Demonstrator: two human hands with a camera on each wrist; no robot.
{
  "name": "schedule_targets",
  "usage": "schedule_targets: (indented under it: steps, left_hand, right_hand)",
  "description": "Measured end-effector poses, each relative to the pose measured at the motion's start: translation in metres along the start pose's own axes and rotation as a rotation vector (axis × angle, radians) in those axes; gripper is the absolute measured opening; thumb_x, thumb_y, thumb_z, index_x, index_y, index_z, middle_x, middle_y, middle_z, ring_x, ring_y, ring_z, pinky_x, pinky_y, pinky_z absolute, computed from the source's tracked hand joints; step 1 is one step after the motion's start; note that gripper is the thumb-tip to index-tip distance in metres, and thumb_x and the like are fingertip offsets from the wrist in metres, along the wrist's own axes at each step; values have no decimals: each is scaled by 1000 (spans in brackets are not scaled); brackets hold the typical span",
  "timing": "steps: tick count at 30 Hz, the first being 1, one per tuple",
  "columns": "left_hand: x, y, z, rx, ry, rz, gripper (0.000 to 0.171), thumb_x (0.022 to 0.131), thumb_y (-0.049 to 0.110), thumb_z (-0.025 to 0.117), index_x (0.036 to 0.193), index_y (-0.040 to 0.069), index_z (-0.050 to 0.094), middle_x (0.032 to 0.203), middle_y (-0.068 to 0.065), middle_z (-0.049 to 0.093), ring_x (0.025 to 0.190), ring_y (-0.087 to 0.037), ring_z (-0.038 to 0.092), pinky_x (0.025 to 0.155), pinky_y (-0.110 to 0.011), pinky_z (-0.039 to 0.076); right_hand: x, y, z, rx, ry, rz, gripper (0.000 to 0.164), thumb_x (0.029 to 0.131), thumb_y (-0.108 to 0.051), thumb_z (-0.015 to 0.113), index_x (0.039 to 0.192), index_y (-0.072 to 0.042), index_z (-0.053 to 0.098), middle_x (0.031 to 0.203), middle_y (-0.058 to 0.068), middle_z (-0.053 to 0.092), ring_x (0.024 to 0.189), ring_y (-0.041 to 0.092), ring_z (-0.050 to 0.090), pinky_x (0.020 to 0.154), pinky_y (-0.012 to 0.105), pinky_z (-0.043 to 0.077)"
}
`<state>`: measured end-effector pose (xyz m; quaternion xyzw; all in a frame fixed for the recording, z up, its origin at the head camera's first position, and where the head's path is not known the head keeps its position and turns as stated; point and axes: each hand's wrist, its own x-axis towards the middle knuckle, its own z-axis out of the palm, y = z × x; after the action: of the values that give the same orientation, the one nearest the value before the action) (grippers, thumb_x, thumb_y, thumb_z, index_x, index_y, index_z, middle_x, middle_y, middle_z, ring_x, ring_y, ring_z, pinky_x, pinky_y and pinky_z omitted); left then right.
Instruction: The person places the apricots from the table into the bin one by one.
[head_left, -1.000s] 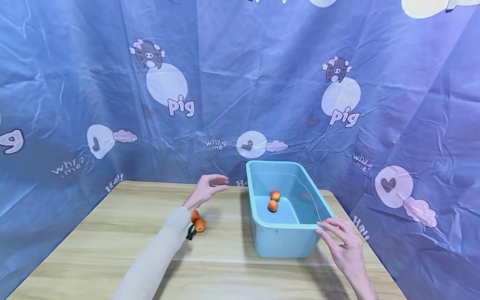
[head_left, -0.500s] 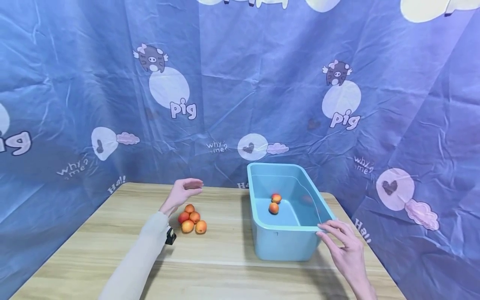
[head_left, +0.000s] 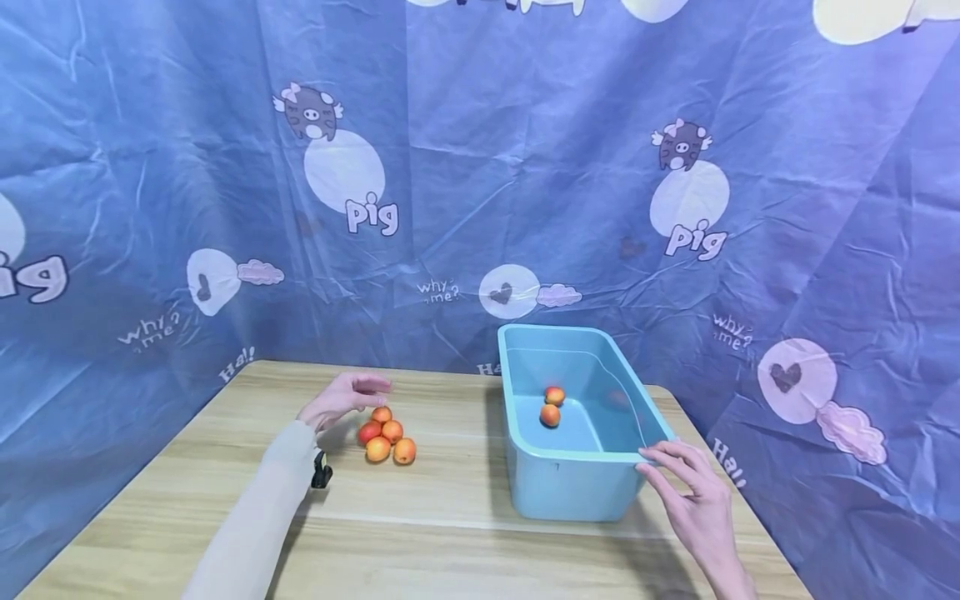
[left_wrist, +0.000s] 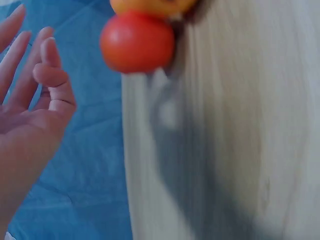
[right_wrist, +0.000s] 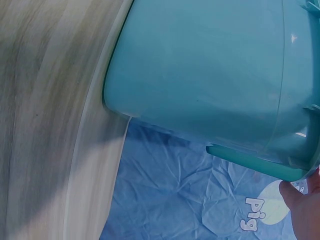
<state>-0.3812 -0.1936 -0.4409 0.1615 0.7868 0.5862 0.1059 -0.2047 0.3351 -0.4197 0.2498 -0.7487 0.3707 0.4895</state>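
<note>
We have left hand [head_left: 343, 400] loose, ungripped, near five fruits [head_left: 392, 431] on table [head_left: 442, 487]; our right hand [head_left: 696, 500] pinches blue bin [head_left: 566, 487] at near-right corner, two fruits [head_left: 550, 415] inside.

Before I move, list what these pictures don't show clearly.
Head view: near floor of the blue bin, hidden by its front wall; dark mark on that wall, too small to read.
Left wrist view: upper fruit, cut by the top edge.
Right wrist view: right hand, cut by the right edge.

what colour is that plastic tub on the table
The tub is light blue, clearest in the head view.
</note>
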Motion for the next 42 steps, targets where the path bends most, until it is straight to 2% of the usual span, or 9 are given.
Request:
schedule_targets:
  steps: [2, 5, 9, 13, 19, 27, 31, 38, 42]
  left_hand:
    - [1, -3, -2, -4, -20, -27, 52, 90, 5, 66, 138, -7, 48, 142, -28, 49, 128, -36, 53, 114, -55, 32]
    - [1, -8, -3, 9, -19, -69, 54, 89, 7, 68, 138, -6, 49, 142, -25, 51, 130, -37, 51, 114, -56, 30]
    - [2, -12, -2, 5, -15, -164, 59, 84, 14, 75, 137, 0, 53, 140, -17, 56, 122, -27, 56, 106, -46, 40]
    - [5, -19, -2, -54, -59, -227, 59, 85, 11, 73, 138, 0, 51, 135, -14, 60, 109, -19, 62, 87, -34, 52]
    - [9, -27, -4, -58, -127, -204, 56, 86, 4, 68, 137, -7, 48, 116, -8, 68, 94, -15, 66, 78, -28, 56]
    - [16, -26, -2, 22, -97, -210, 53, 83, 4, 70, 133, -7, 54, 114, -8, 68, 88, -12, 65, 73, -26, 56]
    - [18, -25, 1, -44, -81, -258, 58, 78, 1, 72, 133, -3, 55, 112, -9, 66, 89, -15, 66, 75, -28, 57]
    - [19, -28, 1, 15, -73, -192, 59, 77, 0, 71, 133, -6, 54, 121, -14, 63, 96, -17, 60, 80, -26, 53]
    - [20, -26, 0, -76, -35, -226, 63, 78, 0, 70, 138, -3, 50, 118, -10, 61, 99, -22, 60, 81, -31, 54]
  right_hand:
    - [0, 0, 0, -5, 0, 1, 25, 68, -3, 85, 92, -4, 78, 94, 9, 70, 109, 6, 59, 108, 19, 40]
    - [0, 1, -1, -8, -8, 3, 27, 67, -1, 85, 93, -4, 78, 95, 8, 70, 108, 5, 59, 107, 19, 39]
    - [0, 2, -1, -5, -16, 6, 29, 65, 3, 85, 93, -4, 78, 95, 7, 70, 107, 5, 58, 107, 18, 39]
    - [0, 2, -1, 7, -20, 3, 29, 66, 3, 84, 93, -4, 78, 95, 9, 70, 108, 6, 58, 105, 18, 40]
    - [0, 2, 0, 20, -19, -7, 25, 69, -2, 84, 93, -4, 77, 96, 9, 69, 108, 7, 59, 104, 17, 40]
    - [0, 2, -1, 5, -15, -2, 27, 67, 1, 84, 93, -4, 77, 95, 9, 69, 108, 6, 58, 103, 16, 40]
    - [0, 1, -1, 2, -16, 3, 29, 66, 2, 84, 93, -3, 77, 96, 10, 69, 109, 5, 58, 105, 17, 40]
    - [0, 1, -1, -3, -17, 4, 32, 64, 5, 84, 93, -4, 77, 96, 9, 69, 109, 5, 58, 103, 16, 40]
    - [0, 1, -1, -2, -16, 0, 34, 61, 9, 83, 93, -3, 77, 95, 11, 69, 108, 6, 57, 100, 14, 41]
